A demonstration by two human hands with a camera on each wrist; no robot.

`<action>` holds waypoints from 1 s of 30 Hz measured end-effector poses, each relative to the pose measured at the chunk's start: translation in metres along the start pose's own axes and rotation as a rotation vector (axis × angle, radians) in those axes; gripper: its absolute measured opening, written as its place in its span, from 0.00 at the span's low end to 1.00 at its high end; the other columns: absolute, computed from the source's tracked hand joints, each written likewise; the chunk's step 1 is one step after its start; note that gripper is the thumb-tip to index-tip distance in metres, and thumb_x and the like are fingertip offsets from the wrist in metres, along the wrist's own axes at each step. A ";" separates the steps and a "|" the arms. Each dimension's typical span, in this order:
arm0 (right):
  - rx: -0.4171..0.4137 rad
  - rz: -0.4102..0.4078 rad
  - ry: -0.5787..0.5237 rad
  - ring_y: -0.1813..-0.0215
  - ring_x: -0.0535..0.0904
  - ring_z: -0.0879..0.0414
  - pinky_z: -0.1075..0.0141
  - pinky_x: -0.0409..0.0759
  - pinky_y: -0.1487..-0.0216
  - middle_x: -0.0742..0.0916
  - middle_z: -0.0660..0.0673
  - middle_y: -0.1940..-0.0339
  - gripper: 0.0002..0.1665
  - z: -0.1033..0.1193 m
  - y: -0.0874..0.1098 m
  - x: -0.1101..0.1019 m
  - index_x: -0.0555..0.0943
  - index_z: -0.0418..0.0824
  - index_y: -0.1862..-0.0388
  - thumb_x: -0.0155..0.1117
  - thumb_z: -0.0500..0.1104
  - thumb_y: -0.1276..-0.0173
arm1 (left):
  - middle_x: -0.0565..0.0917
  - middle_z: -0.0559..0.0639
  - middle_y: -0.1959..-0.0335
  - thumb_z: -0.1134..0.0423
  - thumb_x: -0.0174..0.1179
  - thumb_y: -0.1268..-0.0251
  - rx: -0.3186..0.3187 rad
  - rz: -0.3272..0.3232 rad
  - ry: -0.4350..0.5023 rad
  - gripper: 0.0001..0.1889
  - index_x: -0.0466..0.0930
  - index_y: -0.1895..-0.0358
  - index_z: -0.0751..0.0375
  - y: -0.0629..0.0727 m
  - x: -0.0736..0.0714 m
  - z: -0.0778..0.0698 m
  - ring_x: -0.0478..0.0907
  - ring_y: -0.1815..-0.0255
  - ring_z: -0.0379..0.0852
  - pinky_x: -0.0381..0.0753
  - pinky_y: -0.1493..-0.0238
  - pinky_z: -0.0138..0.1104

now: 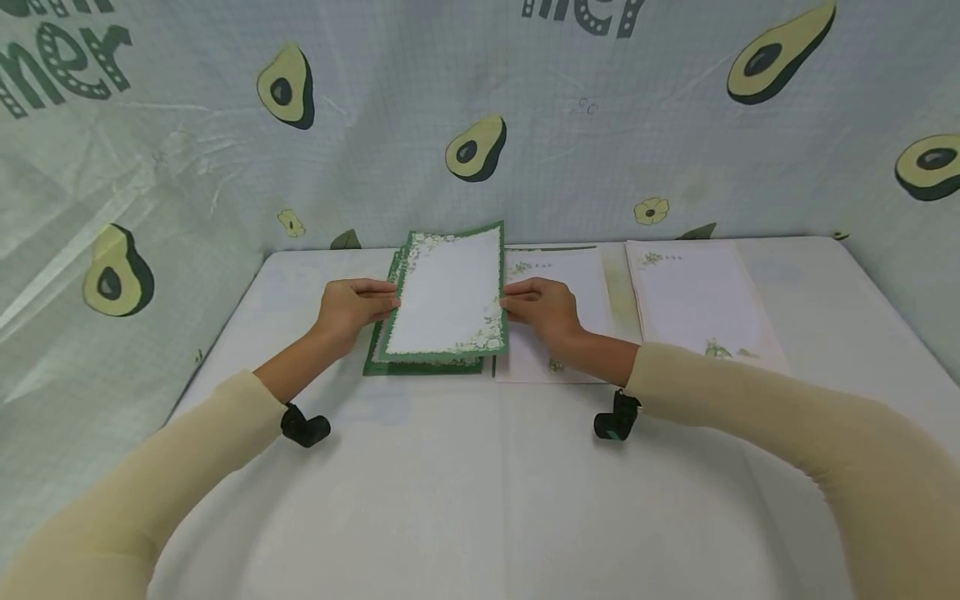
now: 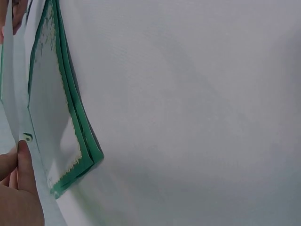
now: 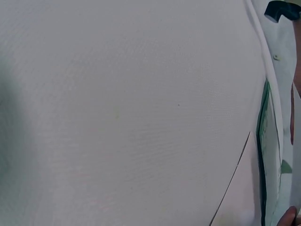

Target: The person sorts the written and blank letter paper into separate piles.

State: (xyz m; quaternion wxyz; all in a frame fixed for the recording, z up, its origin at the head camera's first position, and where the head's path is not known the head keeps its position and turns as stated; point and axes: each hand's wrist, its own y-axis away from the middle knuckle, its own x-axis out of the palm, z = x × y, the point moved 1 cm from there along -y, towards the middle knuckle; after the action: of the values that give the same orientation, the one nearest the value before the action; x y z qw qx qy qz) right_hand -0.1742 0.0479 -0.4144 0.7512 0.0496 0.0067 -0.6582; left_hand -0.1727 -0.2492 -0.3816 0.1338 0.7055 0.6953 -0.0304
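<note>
Green-bordered single paper sheet point(image 1: 450, 296), edges pinched by left hand point(image 1: 354, 308), right hand point(image 1: 545, 312), two white paper piles point(image 1: 581, 268) point(image 1: 701, 300) rightward, bare white table point(image 1: 450, 483) nearer

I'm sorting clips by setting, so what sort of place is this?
Probably a small makeshift work booth: avocado-print sheeting hangs close behind and on both sides of a white table that has decorated paper sheets on it.

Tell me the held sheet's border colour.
Green; the held sheet shows best in the head view.
</note>
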 end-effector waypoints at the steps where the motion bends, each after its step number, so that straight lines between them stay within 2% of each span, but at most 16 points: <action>1: 0.000 0.003 0.001 0.60 0.89 0.56 0.58 0.88 0.46 0.89 0.35 0.51 0.15 0.000 -0.001 0.002 0.84 0.32 0.47 0.70 0.36 0.30 | 0.87 0.41 0.67 0.74 0.63 0.30 -0.002 -0.006 0.000 0.20 0.76 0.38 0.78 0.000 -0.002 0.000 0.86 0.62 0.33 0.88 0.51 0.29; 10: 0.027 0.003 0.013 0.61 0.89 0.58 0.63 0.89 0.50 0.90 0.38 0.54 0.13 -0.007 -0.010 0.012 0.85 0.34 0.49 0.71 0.37 0.31 | 0.86 0.39 0.68 0.72 0.63 0.29 -0.020 -0.015 -0.029 0.20 0.76 0.38 0.79 0.002 -0.008 0.002 0.86 0.64 0.31 0.87 0.53 0.27; 18: 0.038 0.012 -0.011 0.59 0.88 0.57 0.65 0.88 0.50 0.90 0.37 0.53 0.14 -0.012 -0.012 0.017 0.85 0.33 0.47 0.70 0.36 0.30 | 0.87 0.42 0.67 0.72 0.63 0.29 -0.024 -0.033 -0.051 0.20 0.77 0.38 0.77 -0.001 -0.013 0.006 0.87 0.62 0.33 0.87 0.47 0.33; 30: 0.052 0.021 -0.005 0.59 0.88 0.57 0.66 0.89 0.51 0.90 0.36 0.52 0.14 -0.008 -0.014 0.022 0.85 0.32 0.47 0.69 0.35 0.29 | 0.87 0.40 0.68 0.71 0.64 0.29 -0.027 -0.030 -0.071 0.20 0.77 0.37 0.77 -0.006 -0.019 0.009 0.87 0.62 0.34 0.87 0.49 0.31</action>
State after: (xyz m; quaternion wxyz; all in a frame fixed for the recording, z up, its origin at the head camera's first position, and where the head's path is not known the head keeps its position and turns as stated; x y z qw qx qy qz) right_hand -0.1844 0.0246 -0.4247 0.7564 0.0673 -0.0128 -0.6505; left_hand -0.1777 -0.2698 -0.3865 0.1676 0.6916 0.7009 -0.0479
